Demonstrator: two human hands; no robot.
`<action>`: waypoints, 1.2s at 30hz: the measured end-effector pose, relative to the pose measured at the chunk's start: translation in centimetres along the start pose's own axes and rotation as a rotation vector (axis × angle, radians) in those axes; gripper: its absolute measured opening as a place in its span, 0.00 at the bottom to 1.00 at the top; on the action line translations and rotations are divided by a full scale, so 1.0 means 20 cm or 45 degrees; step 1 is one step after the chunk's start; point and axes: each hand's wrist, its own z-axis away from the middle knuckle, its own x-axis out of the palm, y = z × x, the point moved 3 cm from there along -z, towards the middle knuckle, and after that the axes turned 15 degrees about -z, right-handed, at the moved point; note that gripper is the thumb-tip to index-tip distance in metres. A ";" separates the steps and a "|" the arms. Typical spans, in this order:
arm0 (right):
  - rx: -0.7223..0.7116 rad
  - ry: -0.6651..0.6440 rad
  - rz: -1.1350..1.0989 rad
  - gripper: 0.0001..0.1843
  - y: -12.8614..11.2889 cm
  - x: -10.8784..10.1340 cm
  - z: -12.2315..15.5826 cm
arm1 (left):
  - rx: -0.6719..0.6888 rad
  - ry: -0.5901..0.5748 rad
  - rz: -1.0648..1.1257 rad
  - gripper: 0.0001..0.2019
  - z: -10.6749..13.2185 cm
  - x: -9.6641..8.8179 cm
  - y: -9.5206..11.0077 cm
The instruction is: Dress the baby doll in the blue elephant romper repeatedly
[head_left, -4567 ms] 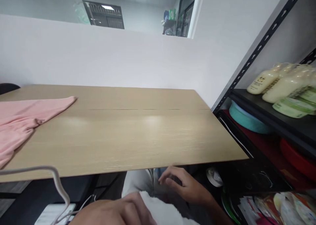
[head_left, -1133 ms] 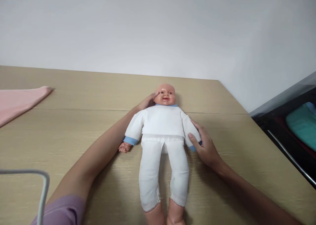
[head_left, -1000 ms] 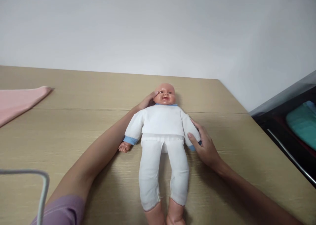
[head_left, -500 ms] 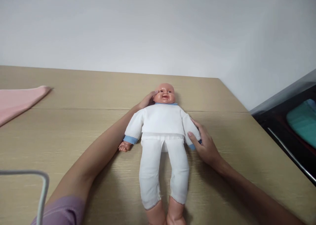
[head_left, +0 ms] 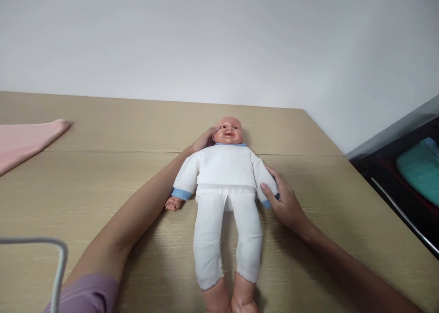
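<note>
A baby doll point(head_left: 224, 180) in a white top with blue cuffs and white trousers lies on its back on the wooden table point(head_left: 103, 180), head away from me. My left hand point(head_left: 202, 141) reaches behind the doll's head and cups it, most fingers hidden. My right hand point(head_left: 284, 201) is wrapped round the doll's arm at the blue cuff, thumb on the sleeve.
A pink cloth point(head_left: 24, 141) lies at the table's far left. A white hanger point(head_left: 58, 262) pokes in at the lower left. A dark shelf unit with a teal item point(head_left: 420, 173) stands to the right. A white wall runs behind the table.
Some seconds ago the table held no doll and both hands were below its edge with something white. Over the last second the hands and doll have stayed still.
</note>
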 end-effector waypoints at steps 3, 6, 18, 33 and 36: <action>-0.011 -0.001 0.006 0.31 0.00 0.00 0.00 | -0.004 0.008 -0.021 0.23 0.00 0.01 0.01; -0.019 0.000 0.007 0.31 0.01 0.00 0.00 | -0.009 0.024 -0.045 0.23 0.01 0.02 0.03; -0.062 -0.006 0.051 0.31 0.03 0.00 -0.01 | -0.015 0.107 -0.149 0.20 0.05 0.08 0.09; -0.091 -0.026 0.023 0.30 0.06 -0.01 -0.02 | -0.133 0.017 -0.035 0.28 0.01 0.01 0.00; -0.089 -0.028 0.022 0.31 0.06 -0.01 -0.02 | -0.147 -0.027 -0.043 0.30 0.01 0.01 0.00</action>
